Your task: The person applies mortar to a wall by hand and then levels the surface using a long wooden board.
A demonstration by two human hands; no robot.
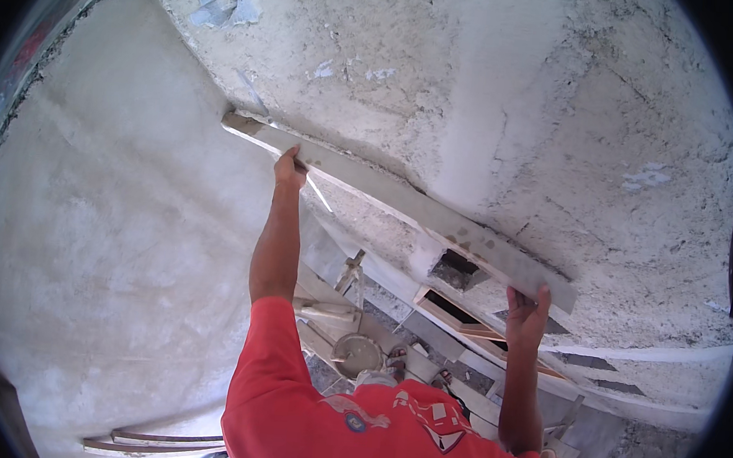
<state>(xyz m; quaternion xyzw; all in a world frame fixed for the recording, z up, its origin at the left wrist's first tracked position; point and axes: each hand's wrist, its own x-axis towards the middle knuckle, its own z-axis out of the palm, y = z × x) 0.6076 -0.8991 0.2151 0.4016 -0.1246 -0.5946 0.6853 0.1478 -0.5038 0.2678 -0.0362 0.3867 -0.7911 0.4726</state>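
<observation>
Both my arms reach up to a long, flat straightedge board [377, 192] lying against the rough grey wall [524, 129]. Damp-looking patches of mortar mark its face. My left hand [289, 170] is closed around the lower edge near the board's left end, thumb on the face. Toward the other end, my right hand [527, 317] grips the same lower edge with the thumb raised over the face. The board's left end meets the corner with a smoother plastered wall [116, 214]. Most of the fingers of both hands are hidden behind the board.
Below me stands a round bucket [335, 355] of grey mix beside wooden scaffold pieces [328, 311]. A square hole [458, 268] and a wooden frame [433, 303] show in the wall under the board. Curved strips [152, 447] lie at the lower left.
</observation>
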